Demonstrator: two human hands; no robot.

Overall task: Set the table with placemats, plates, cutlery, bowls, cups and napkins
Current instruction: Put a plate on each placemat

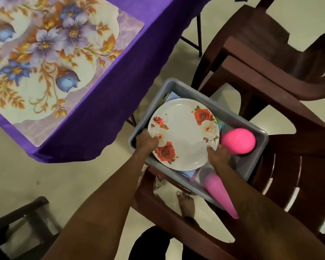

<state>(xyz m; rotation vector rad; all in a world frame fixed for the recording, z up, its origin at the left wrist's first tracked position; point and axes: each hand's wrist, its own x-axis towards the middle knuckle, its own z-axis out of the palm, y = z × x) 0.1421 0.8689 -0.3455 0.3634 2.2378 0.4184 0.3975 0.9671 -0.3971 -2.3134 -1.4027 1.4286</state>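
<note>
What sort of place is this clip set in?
Probably a home dining area: a purple-clothed table with a floral placemat, brown plastic chairs beside it, and a grey tub of tableware on one chair.

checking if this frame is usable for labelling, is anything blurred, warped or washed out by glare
Head view: the plate and placemat are fairly sharp; the pink cup is smeared into a streak and the forearms look soft. Head view, edges: the wide lens bends the chair and tablecloth edge; bright glints sit on the chair slats, nothing important washed out.
</note>
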